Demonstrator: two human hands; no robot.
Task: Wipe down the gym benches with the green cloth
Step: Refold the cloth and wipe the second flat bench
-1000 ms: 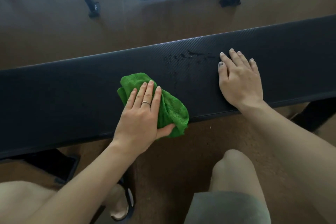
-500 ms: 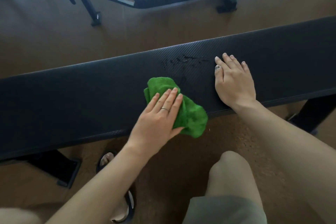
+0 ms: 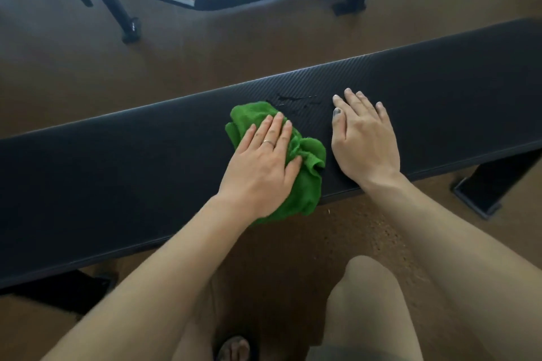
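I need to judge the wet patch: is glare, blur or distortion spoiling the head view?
Head view: sharp around the green cloth and wet patch; daylight sheen along the bench far edge, no blown-out glare; the left end falls into shadow; wide-angle bowing curves the bench; nearest forearms and knee slightly soft.

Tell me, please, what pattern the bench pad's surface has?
Black with a fine carbon-fibre-like weave on the bench pad, seen in the head view.

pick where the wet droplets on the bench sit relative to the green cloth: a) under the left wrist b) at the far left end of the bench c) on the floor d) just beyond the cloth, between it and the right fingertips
d: the droplets glisten on the bench just past the far edge of the cloth, left of the right hand.
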